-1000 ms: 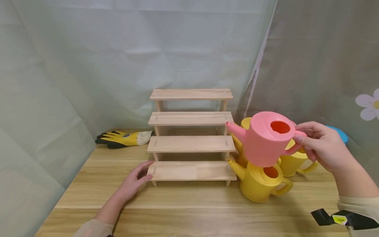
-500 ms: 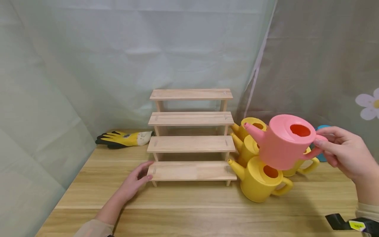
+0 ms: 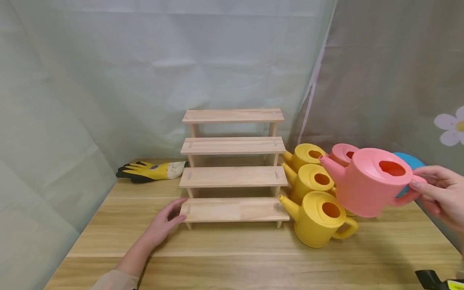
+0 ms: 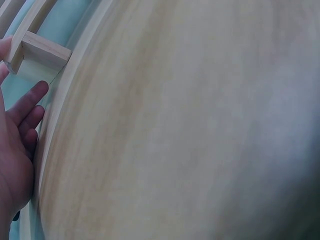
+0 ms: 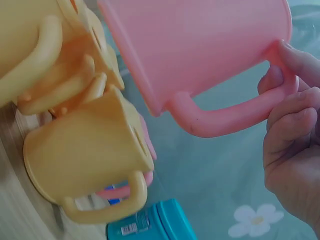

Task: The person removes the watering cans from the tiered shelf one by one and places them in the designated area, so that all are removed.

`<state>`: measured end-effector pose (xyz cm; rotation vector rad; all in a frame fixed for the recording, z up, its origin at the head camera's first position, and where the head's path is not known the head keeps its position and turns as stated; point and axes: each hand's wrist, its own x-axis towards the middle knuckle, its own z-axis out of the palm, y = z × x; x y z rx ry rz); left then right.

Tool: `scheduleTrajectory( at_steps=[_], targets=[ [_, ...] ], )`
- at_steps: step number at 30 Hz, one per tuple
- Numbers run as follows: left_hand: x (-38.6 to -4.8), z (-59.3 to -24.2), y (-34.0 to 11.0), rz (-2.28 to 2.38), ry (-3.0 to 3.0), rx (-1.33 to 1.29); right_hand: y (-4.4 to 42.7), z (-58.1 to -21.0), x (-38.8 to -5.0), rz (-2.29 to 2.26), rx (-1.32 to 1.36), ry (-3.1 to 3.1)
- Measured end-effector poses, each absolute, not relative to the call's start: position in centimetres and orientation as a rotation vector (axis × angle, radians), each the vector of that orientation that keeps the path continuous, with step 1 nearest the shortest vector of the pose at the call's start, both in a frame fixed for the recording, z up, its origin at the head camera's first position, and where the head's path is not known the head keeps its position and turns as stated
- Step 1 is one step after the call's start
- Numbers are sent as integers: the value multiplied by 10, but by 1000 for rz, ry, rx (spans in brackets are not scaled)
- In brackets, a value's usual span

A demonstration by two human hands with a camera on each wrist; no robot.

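My right hand (image 3: 444,195) pinches the handle of a pink watering can (image 3: 375,185), held above the table at the right with its spout toward the left. In the right wrist view the thumb and fingers (image 5: 292,117) are at the handle's outer end. My left hand (image 3: 163,225) holds the left end of the lowest plank of a wooden tiered shelf (image 3: 233,177), its thumb near the front corner. The left wrist view shows the remaining fingers (image 4: 30,102) loosely bent below the plank. No items stand on the shelf's tiers.
Yellow watering cans (image 3: 315,225) stand in a row right of the shelf, another yellow watering can (image 5: 90,155) beside them. Behind are a second pink watering can (image 3: 342,153) and a blue container (image 3: 409,160). A yellow-black work glove (image 3: 152,171) lies at the back left.
My right hand has carried the pink watering can rightward and a little down, uncovering the yellow cans and the second pink can behind it. My left hand stays at the shelf.
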<state>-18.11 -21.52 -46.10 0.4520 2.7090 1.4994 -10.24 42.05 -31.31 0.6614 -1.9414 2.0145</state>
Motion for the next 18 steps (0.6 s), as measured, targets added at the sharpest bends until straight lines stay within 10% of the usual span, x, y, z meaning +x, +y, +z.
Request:
scheduleTrajectory(
  at_steps=[18],
  targets=[
    [-182, -463, -216, 1510, 2710, 469, 466, -341, -88, 1738, 612, -2139]
  ],
)
